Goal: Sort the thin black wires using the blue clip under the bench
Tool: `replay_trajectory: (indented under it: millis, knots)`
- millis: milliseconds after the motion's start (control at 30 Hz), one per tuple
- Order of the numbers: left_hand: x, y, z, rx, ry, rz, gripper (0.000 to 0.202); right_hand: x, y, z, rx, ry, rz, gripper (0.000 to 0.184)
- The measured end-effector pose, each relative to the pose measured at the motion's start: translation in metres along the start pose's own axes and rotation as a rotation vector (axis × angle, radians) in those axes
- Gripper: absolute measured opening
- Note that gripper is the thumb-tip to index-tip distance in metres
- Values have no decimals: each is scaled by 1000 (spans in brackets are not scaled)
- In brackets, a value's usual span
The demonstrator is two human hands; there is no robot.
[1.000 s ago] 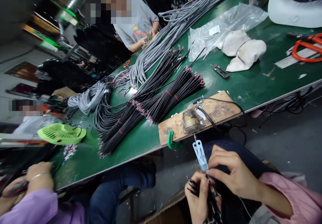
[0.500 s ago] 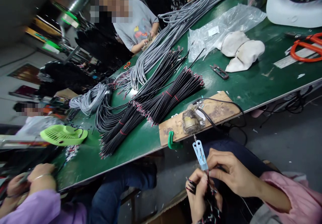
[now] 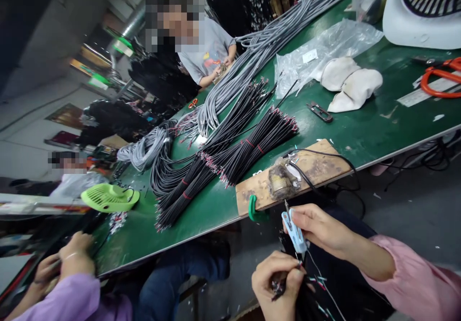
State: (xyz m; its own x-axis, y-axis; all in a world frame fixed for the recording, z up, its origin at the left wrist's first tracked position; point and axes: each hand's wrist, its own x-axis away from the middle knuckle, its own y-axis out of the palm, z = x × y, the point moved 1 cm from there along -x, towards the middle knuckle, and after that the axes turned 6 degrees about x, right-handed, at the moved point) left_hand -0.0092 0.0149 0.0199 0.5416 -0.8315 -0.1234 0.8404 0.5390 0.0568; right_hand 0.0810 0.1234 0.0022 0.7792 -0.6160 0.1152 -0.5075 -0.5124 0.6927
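Note:
My right hand (image 3: 320, 227) is closed round a light blue soldering tool (image 3: 294, 232), its metal tip pointing up toward the wooden board (image 3: 317, 165) clamped to the table edge. My left hand (image 3: 275, 282) is closed on a bunch of black wires (image 3: 309, 297) with red and white stripped ends, low in my lap. The tool's lower end meets the wire ends just above my left fingers. A brown lump of solder residue (image 3: 283, 181) sits on the board, with a black cord running from it.
Bundles of black wires (image 3: 230, 153) and grey cables (image 3: 259, 52) cover the green table (image 3: 378, 124). White gloves (image 3: 351, 85), a plastic bag, small snips (image 3: 320, 112), orange scissors (image 3: 437, 76) and a white fan (image 3: 421, 8) lie right. A co-worker's hands (image 3: 68, 263) work at left; another person sits beyond.
My right hand has lifted up and away from my left hand, carrying the blue tool closer to the board. My left hand has dropped lower with the wires. The view shifted slightly.

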Motion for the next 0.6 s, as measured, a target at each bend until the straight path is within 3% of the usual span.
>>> replay_trajectory:
  millis: [233,400,500,600]
  knots:
    - [-3,-3,-17,-37,-54,-9,13,0,1,9,-145,-18,-45,45]
    - [0,-4,-16,-47,-80,-9,17,2,-12,20,-228,31,-22,52]
    - [4,-4,-14,18,-123,-19,18,8,-24,24,-143,6,17,50]
    - [12,-6,-18,129,-208,-26,21,23,-30,23,112,-41,29,37]
